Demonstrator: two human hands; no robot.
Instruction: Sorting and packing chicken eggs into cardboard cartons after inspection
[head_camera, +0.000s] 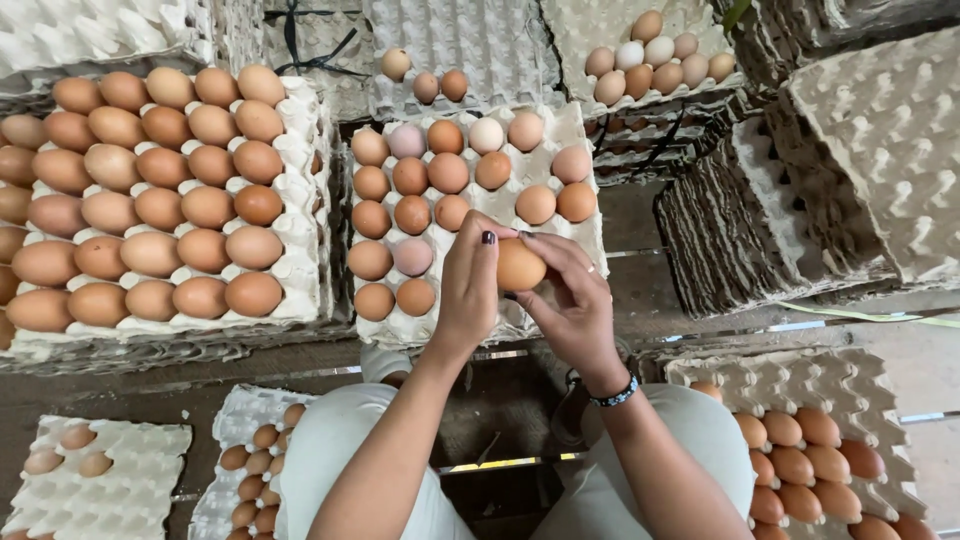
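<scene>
Both my hands hold one brown egg (520, 266) between them, just above the near right part of a partly filled grey pulp egg tray (592, 238). My left hand (467, 290) cups the egg from the left, its dark-nailed thumb on top. From the right, my right hand (575, 305) grips it with the fingertips; a dark beaded bracelet sits on that wrist. The tray under them carries brown and pale eggs in its far and left cells, with bare cells near my hands.
A full tray of brown eggs (150, 190) lies at the left on a stack. More trays with a few eggs (650, 55) stand behind. Stacks of bare pulp trays (870, 150) rise at the right. Partly filled trays (820, 450) sit low beside my knees.
</scene>
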